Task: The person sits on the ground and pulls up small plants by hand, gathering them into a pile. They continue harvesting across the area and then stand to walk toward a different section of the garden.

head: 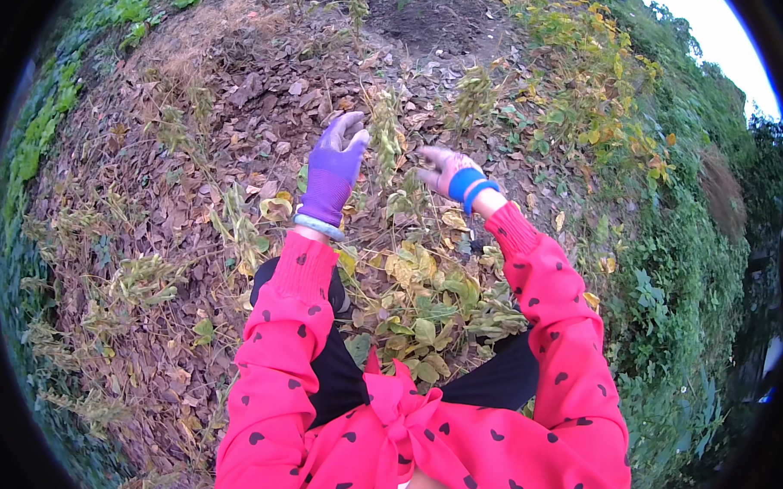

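An upright bean plant with clustered pods (385,137) stands between my two hands. My left hand (338,158), in a purple knitted glove with a pale coated palm, is raised just left of the pods, its fingers curved and apart. On the plant's other side is my right hand (447,170), in a light patterned glove with blue bands at the wrist, fingers spread and slightly blurred. Neither hand shows anything held. Another podded plant (474,95) rises beyond my right hand. Yellowing leafy plants (422,278) grow in front of my knees.
Dry fallen leaves (260,104) cover the ground. More podded plants (146,280) lean at the left. Pods (497,319) lie by my right knee. Yellow-leaved plants (593,116) stand at upper right, beside a green overgrown bank (667,319). Leafy greens (131,6) grow at upper left.
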`<action>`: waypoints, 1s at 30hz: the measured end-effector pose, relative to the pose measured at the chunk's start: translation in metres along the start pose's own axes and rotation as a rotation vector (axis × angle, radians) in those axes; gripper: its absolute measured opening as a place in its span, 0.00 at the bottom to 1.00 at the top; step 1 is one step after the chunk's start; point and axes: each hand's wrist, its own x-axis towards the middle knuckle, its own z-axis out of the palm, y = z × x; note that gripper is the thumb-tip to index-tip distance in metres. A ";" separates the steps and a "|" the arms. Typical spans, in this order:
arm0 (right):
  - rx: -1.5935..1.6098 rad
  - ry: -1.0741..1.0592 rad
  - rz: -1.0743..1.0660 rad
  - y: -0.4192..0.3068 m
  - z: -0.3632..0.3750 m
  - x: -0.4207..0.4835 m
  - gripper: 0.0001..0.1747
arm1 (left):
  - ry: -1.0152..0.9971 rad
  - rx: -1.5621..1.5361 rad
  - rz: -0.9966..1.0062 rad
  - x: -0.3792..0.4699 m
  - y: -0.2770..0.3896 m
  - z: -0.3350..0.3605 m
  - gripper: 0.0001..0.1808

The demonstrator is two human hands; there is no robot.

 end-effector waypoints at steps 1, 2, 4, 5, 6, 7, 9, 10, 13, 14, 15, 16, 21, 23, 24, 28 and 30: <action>-0.120 0.119 0.018 0.004 -0.003 0.032 0.29 | 0.002 -0.005 -0.009 0.001 0.002 0.001 0.21; -0.271 0.338 -0.131 0.008 -0.003 0.051 0.32 | 0.001 -0.007 -0.008 0.001 0.004 0.002 0.22; -0.530 0.321 -0.211 0.007 -0.004 0.098 0.34 | 0.010 -0.047 -0.053 0.004 0.008 0.004 0.22; -0.614 0.316 -0.257 0.004 -0.002 0.116 0.33 | 0.019 -0.071 -0.069 0.006 0.009 0.003 0.22; -0.602 0.318 -0.244 0.003 0.000 0.127 0.33 | 0.027 -0.046 -0.033 0.009 0.011 0.001 0.23; -0.609 0.293 -0.203 0.001 0.000 0.137 0.33 | 0.031 -0.074 -0.022 0.011 0.012 -0.001 0.23; -0.598 0.249 -0.035 0.000 0.006 0.144 0.29 | 0.033 -0.127 -0.049 0.013 0.012 -0.006 0.23; -0.576 0.121 0.092 0.002 0.010 0.143 0.25 | 0.039 -0.152 -0.056 0.014 0.012 -0.008 0.23; -0.555 -0.237 0.310 0.010 0.029 0.122 0.17 | 0.033 -0.135 -0.039 0.017 0.012 -0.011 0.24; -0.483 -0.229 0.271 0.012 0.035 0.108 0.17 | 0.032 -0.139 -0.035 0.017 0.012 -0.012 0.24; -0.411 -0.244 0.271 0.013 0.043 0.091 0.17 | 0.032 -0.141 -0.031 0.017 0.013 -0.011 0.24; -0.358 -0.262 0.222 0.013 0.044 0.077 0.19 | 0.033 -0.141 -0.026 0.016 0.014 -0.011 0.24; 0.054 -0.419 -0.011 -0.020 0.029 0.021 0.23 | 0.061 -0.231 -0.033 0.010 0.022 -0.012 0.23; 0.377 -0.837 0.017 -0.030 0.013 0.009 0.32 | 0.098 -0.288 -0.039 0.010 0.024 -0.012 0.23; 0.234 -0.638 -0.045 -0.037 0.010 0.014 0.33 | 0.108 -0.316 -0.036 0.011 0.025 -0.014 0.23; -0.156 0.125 0.012 -0.055 -0.004 0.085 0.33 | 0.124 -0.341 -0.065 0.013 0.026 -0.015 0.22; -0.481 0.294 0.093 -0.061 -0.002 0.116 0.31 | 0.127 -0.340 -0.087 0.013 0.026 -0.015 0.21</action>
